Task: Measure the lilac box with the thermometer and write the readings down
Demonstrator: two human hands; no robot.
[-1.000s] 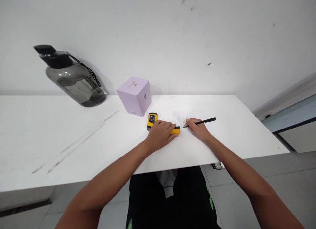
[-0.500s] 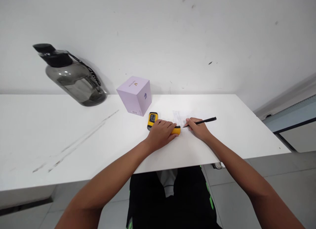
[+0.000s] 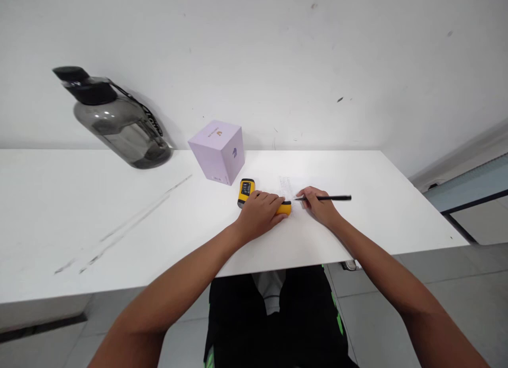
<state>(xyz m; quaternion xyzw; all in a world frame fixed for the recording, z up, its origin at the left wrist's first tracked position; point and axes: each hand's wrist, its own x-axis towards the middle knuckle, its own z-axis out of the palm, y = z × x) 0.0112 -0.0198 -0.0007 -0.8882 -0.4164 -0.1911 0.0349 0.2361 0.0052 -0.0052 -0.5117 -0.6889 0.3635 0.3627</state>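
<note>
Grips black pen (image 3: 337,198) in R hand (image 3: 319,202), pinched b/w thumb & fingertips close to tip, prob. for fine control; lets barrel jut long & nearly level to R of grip. Aims tip L, at paper (image 3: 284,186), faintly marked, lying b/w both hands & a bit beyond. Can't confirm contact of tip w/ paper, nor trace exact edges (white on white). Spans front edge of table (image 3: 397,220) w/ R forearm, likely resting for a steady wrist.

Closes L hand (image 3: 260,212) over yellow-and-black device (image 3: 246,189), w/ fingers on top & thumb on near side. Leaves dark-panel end out past knuckles, to L of that grip, & yellow end out to R, just beside paper; can't tell full shape under palm. Seems to press down there, perhaps to pin device & paper against sliding.

Has lilac box (image 3: 210,161) beyond & L of L grip, near device but apart, close to wall (image 3: 278,66). Has grey bottle (image 3: 127,137) farther L, also by wall, w/ black cap on. Prob. parked back there for elbow room.
</note>
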